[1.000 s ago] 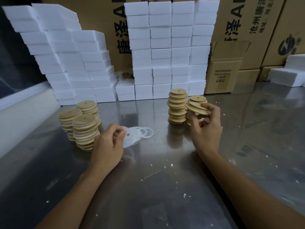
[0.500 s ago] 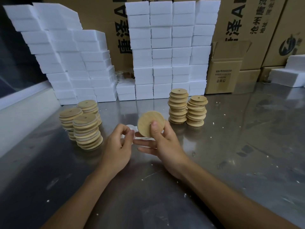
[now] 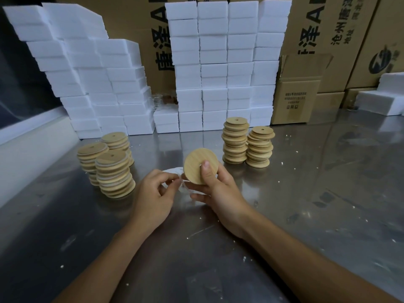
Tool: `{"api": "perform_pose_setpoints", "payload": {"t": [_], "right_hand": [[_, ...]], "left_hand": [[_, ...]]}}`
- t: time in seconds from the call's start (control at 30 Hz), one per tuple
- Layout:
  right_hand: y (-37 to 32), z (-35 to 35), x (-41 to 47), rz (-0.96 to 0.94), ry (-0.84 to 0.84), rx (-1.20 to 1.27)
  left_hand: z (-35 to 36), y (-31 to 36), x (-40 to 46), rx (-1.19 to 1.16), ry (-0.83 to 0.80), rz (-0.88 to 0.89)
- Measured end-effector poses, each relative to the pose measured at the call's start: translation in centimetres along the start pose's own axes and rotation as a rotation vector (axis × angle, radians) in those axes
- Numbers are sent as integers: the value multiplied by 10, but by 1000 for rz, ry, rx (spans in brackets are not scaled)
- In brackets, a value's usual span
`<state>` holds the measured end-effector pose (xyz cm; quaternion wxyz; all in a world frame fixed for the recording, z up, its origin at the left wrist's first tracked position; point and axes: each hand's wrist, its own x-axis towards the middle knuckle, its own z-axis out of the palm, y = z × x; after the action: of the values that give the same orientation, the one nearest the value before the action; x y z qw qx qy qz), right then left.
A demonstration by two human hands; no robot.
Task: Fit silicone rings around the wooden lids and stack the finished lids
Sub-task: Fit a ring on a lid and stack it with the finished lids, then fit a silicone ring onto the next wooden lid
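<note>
Over the middle of the worktop, right hand grips a stiff, light wooden lid by its face and edge; left hand pinches a floppy silicone ring beside it. Probably stretchy, so hold the rim.

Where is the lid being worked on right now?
Head view, centre: the wooden lid stands upright in the right hand, beside the left hand pinching a silicone ring.

Pale tan wooden lid with fine straight grain; translucent white silicone ring; white foam blocks; brown cardboard boxes printed in black; grey steel desk flecked white.
</note>
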<state>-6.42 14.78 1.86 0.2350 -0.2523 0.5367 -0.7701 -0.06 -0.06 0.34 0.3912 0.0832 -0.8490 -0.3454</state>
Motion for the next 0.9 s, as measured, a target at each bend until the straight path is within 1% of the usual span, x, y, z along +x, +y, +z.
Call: {"api": "perform_pose_setpoints", "payload": {"t": [0.17, 0.37, 0.53, 0.67, 0.73, 0.83, 0.87, 0.9], "right_hand": [[1, -1, 1, 3, 4, -6], [4, -1, 3, -7, 36, -24], [4, -1, 4, -8, 73, -12], [2, -3, 3, -19, 84, -13], [1, -4, 1, -22, 75, -15], [0, -4, -1, -47, 68, -44], [-1, -4, -1, -62, 80, -57], [-1, -4, -2, -74, 94, -67]], "left_hand": [[0, 6, -2, -99, -52, -35], [0, 5, -1, -88, -3, -83], [0, 5, 0, -198, 17, -243], [-2, 5, 2, -340, 104, -400], [-4, 6, 3, -395, 136, -442], [-7, 6, 6, -398, 167, -412], [-9, 7, 6, -394, 194, -374], [-11, 6, 6, -342, 226, -298]]}}
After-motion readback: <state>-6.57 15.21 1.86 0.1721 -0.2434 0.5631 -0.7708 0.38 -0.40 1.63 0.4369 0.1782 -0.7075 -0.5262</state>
